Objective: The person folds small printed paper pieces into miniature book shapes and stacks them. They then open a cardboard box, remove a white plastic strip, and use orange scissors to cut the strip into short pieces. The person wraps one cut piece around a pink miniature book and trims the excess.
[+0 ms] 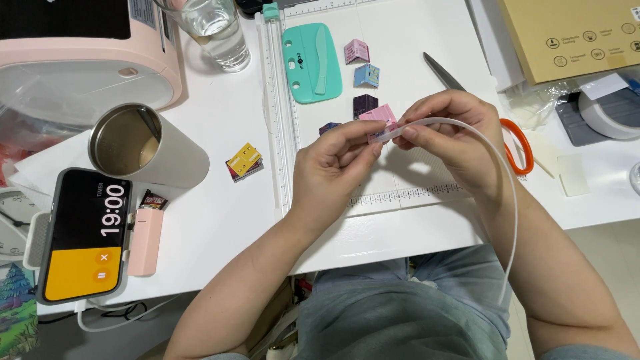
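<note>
Left hand (330, 163) pinched shut on small pink folded booklet (380, 122), held above white cutting mat (400, 207) centre | right hand (453, 137) closed on clear strip (497, 173) end, touching booklet | best kept aligned, pressed evenly | scissors (513, 143) right, hidden partly.
</note>
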